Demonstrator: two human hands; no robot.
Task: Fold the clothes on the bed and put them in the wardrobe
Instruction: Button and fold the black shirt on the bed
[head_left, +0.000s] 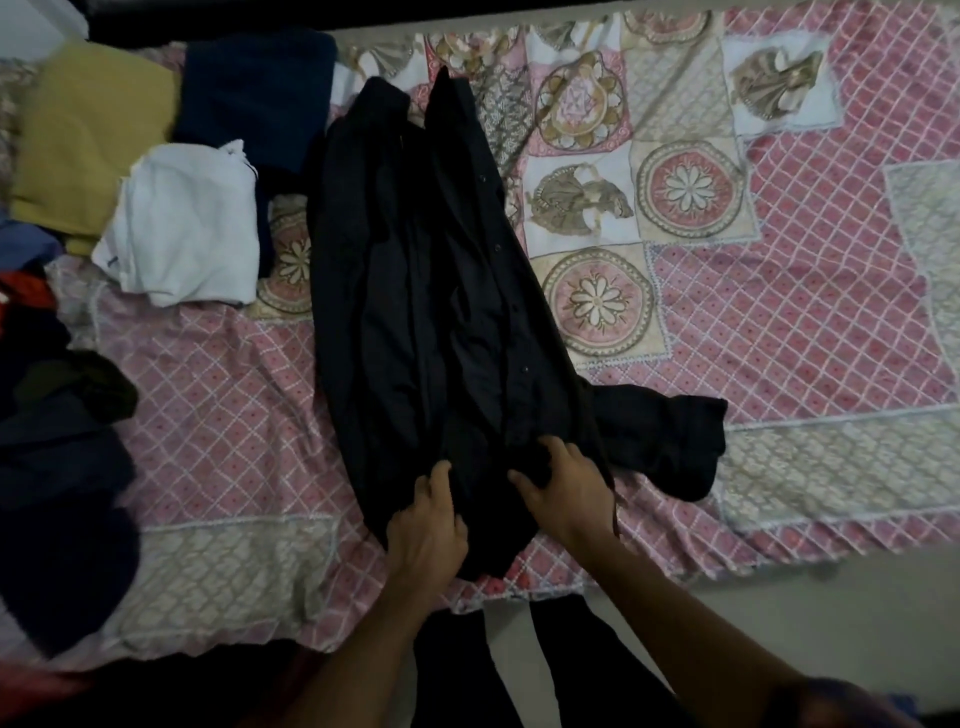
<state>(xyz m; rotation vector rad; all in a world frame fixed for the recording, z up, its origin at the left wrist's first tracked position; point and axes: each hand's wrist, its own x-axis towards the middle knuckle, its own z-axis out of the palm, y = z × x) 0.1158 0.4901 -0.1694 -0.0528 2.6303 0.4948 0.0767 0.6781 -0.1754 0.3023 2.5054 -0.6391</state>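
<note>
- The black button shirt (431, 291) lies flat on the bed, in the middle of the patterned bedspread (805, 322). Its long axis runs from the near edge away from us and leans a little to the left at the far end.
- One sleeve (670, 447) sticks out to the right at the near end, so we judge the shoulders to be closest to us, though the dark cloth hides the collar.
- A row of buttons runs along the shirt's right side, and the body is already narrowed into a long strip.
- Our left hand (427, 525) and right hand (569, 491) both sit on the near end, side by side. Their fingers are curled into the fabric and bunch it, with the thumbs turned inward.
- The right hand is nearer the loose sleeve, so we judge that it should tuck the sleeve in. The rest of the shirt lies straight ahead of both hands, so the next fold would carry the near end forward along that axis.
- To the left lie a folded white garment (182, 228), a mustard garment (88, 135), a navy garment (254, 93) and a dark unfolded heap (57, 467).
</note>
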